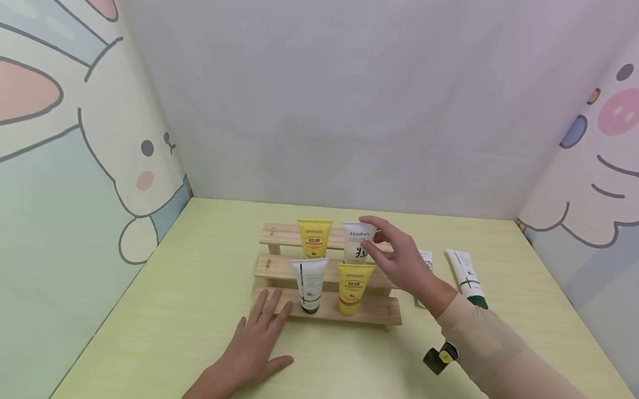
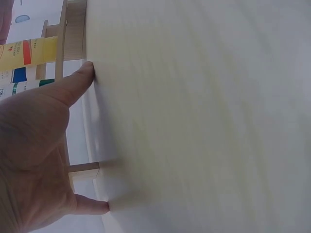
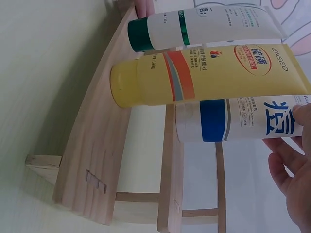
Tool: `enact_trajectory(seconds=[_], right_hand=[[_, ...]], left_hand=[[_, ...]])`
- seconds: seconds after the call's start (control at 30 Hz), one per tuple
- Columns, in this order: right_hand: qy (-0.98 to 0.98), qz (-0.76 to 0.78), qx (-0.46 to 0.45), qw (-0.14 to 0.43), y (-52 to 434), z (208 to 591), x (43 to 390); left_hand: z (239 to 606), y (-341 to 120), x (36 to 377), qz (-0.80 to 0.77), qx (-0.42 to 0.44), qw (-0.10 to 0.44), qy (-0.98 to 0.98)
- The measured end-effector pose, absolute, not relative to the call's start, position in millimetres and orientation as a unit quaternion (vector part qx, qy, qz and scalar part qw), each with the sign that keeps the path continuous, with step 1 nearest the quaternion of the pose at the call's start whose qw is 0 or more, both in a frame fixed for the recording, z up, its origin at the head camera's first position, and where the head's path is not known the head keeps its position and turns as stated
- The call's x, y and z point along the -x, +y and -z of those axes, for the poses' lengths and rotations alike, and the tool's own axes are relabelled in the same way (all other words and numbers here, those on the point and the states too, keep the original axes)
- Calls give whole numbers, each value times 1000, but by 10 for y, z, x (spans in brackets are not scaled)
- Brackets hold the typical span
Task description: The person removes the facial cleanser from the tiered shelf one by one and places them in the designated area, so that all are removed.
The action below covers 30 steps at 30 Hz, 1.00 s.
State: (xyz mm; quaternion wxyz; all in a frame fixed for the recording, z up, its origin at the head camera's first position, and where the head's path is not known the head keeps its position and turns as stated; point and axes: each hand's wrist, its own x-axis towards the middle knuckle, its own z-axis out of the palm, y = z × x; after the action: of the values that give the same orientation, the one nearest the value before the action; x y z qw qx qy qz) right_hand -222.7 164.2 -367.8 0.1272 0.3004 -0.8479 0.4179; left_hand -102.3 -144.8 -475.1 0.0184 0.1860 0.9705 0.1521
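Observation:
A three-tier wooden stand (image 1: 381, 310) holds several squeeze tubes. At the middle tier, my right hand (image 1: 403, 265) pinches the upper part of a white Hankey tube (image 1: 352, 248) between thumb and fingers; its blue band (image 3: 213, 120) and clear cap show in the right wrist view. In front of it stands a yellow ENSEO tube (image 1: 354, 286) on the bottom tier, beside a white tube with a dark green cap (image 1: 311, 281). Another yellow tube (image 1: 314, 236) stands behind, on the middle tier. My left hand (image 1: 250, 348) spreads its straight fingers at the stand's front left corner.
Right of the stand, a white tube with a green cap (image 1: 466, 272) lies on the pale yellow table (image 1: 182, 289). Another white tube (image 1: 426, 258) lies partly hidden by my right forearm. Cartoon-printed side walls (image 1: 137, 121) and a plain back wall (image 1: 325, 102) enclose the table.

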Motion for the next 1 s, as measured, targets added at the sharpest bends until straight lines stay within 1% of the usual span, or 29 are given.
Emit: enact_trajectory(seconds=[0.2, 0.33, 0.5, 0.67, 0.83, 1.0], right_hand=[[-851, -409, -298, 140, 1655, 3678, 2214], [-859, -394, -287, 156, 1755, 3637, 2193], [-864, -383, -274, 176, 2006, 3556, 2147], [-881, -353, -248, 192, 2357, 3460, 2107], [-907, -339, -191, 161, 2774, 3348, 2137], [-929, -336, -121, 98, 3248, 3331, 2289]], left_hand=[[4744, -1446, 1012, -156, -190, 16, 969], [4747, -1437, 1018, -157, -191, 15, 969], [4759, -1443, 1030, -150, -193, 12, 970], [4777, -1456, 1040, -145, -190, 12, 971], [4787, -1466, 1046, -144, -188, 14, 971], [4788, -1475, 1050, -149, -186, 14, 971]])
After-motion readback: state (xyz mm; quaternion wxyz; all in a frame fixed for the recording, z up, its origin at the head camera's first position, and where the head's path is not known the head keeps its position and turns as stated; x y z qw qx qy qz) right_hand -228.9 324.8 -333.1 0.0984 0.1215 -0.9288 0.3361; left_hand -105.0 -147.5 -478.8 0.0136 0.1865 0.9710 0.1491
